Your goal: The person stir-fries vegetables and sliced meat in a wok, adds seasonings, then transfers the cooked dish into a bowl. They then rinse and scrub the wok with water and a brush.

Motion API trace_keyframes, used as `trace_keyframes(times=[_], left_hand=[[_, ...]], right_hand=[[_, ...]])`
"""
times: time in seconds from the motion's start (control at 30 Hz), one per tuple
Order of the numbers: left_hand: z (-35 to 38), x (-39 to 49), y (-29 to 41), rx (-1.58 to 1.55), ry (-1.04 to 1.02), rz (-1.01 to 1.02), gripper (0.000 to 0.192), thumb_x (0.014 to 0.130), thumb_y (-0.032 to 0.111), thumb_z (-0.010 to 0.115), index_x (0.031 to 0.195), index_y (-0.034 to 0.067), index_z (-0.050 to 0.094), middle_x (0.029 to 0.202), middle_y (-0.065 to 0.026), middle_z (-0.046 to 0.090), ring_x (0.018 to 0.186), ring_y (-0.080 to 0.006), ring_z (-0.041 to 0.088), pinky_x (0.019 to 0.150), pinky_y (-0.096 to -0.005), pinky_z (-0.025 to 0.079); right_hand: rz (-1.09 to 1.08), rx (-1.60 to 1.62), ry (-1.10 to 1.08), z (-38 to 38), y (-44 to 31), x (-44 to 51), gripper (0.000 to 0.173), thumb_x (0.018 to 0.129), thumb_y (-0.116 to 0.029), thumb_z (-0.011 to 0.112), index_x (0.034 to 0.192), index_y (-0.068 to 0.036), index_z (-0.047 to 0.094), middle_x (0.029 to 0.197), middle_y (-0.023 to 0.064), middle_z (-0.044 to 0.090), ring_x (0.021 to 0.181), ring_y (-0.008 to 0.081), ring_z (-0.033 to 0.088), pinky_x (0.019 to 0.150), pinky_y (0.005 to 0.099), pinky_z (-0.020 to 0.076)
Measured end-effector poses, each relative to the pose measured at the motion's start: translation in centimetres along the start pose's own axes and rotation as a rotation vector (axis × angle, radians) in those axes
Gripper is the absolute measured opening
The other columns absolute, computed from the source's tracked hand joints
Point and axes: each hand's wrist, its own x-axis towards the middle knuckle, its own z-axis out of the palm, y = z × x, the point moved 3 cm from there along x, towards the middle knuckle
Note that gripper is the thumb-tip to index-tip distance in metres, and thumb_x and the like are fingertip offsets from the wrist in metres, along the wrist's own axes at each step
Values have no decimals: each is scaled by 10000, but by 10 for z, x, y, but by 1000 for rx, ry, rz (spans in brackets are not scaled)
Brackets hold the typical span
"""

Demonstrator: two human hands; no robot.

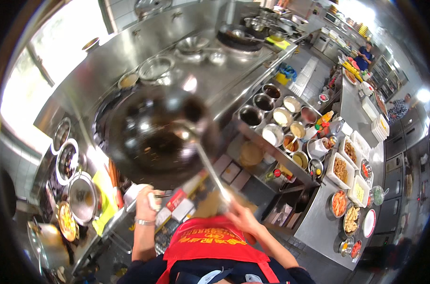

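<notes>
My left hand (147,202) grips the handle of a dark wok (137,167), with a white cloth (154,201) bunched in the grasp. The wok looks tilted and blurred, over the stove at the left. A few small bits of food and a dark glossy patch show inside it. In my right hand (244,217) is the long handle of a metal ladle (210,165). The ladle's bowl reaches into the wok, though blur hides what it holds.
Steel pots of sauces and seasonings (250,116) stand to the right, beside a steel counter (316,222) bearing trays and bowls of food. A second wok (241,37) sits farther along the stove. A lidded pot (83,198) is at left. Two people (363,56) are in the background.
</notes>
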Motion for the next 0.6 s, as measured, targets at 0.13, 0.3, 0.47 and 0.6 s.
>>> trace_keyframes(times=[0.13,0.3,0.47,0.6], left_hand=[[-3,70,47,-176,133,216,18,788,72,499,793,80,515,689,-124,608,431,-200,538,345,-284,457],[-19,150,82,-305,182,274,94,869,101,493,782,105,528,659,-101,612,528,-218,625,370,-287,470],[-37,219,85,-496,54,167,130,839,129,474,786,49,561,685,-146,639,457,-220,579,358,-262,469],[-56,276,73,-456,97,304,172,908,186,525,755,107,521,670,-82,609,458,-197,551,353,-295,431]], right_hand=[[-132,32,-214,-15,-20,110,725,927,-231,612,1531,-145,220,1089,266,659,967,376,670,845,430,508],[-98,175,-462,3,-71,233,715,931,-194,574,1538,-130,202,1090,154,619,812,221,594,743,345,505],[-109,29,-419,66,-79,321,695,924,-182,554,1524,-79,219,1351,240,501,1165,338,549,992,379,443],[-195,1,-417,98,-52,365,665,929,-187,543,1507,-44,249,1476,233,385,1357,330,398,1104,372,345]])
